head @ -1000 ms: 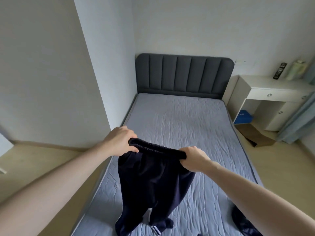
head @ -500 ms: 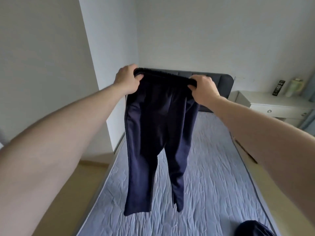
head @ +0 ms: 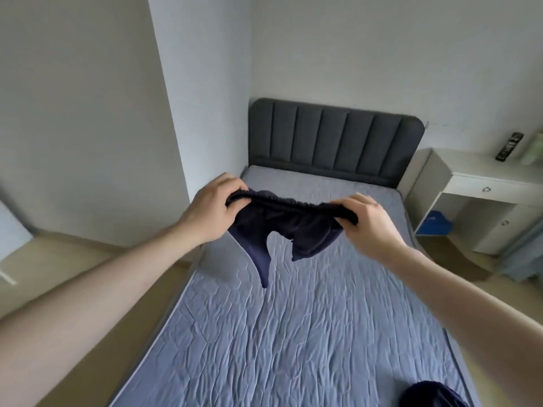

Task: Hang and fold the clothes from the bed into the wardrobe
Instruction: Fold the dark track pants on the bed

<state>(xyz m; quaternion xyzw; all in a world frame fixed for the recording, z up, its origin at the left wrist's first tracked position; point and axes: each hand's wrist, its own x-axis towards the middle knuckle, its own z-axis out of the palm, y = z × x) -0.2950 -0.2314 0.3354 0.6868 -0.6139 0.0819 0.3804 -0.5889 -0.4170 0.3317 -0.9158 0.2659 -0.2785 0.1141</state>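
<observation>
both grips are ours: our left hand and right hand each pinch an end of the waistband of the dark navy trousers, held in the air above the bed toward its head end, legs bunched. another dark garment lies at the bed's near right corner.

Trousers above the bed; nightstand right of the headboard.
</observation>
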